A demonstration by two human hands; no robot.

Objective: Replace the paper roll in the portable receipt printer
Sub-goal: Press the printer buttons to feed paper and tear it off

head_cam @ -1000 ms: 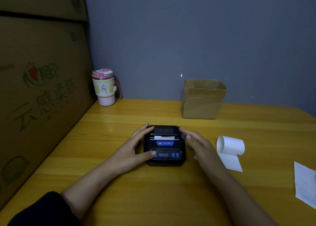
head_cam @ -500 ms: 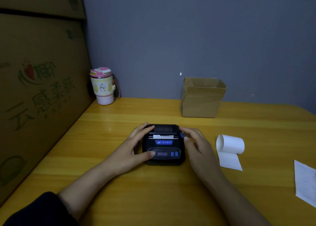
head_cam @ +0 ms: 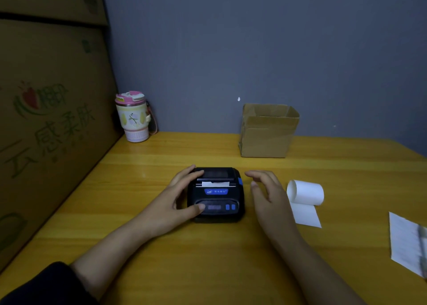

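A small black receipt printer [head_cam: 216,195] with blue buttons sits mid-table, lid closed, a short strip of white paper sticking out of its slot. My left hand [head_cam: 175,200] grips its left side, fingers over the back corner and thumb on the front panel. My right hand [head_cam: 269,196] hovers just right of the printer, fingers apart, touching nothing. A white paper roll [head_cam: 305,192] lies on its side to the right, its loose end trailing toward me.
An open cardboard box [head_cam: 268,131] stands behind the printer by the grey wall. A pink-lidded tumbler [head_cam: 134,117] is in the back left corner. Large cartons [head_cam: 46,120] wall the left side. A printed paper sheet [head_cam: 409,242] lies at the right edge of the wooden table [head_cam: 208,258].
My right hand has lifted off the printer's right side and moved a little to the right. The left hand keeps its hold on the printer.
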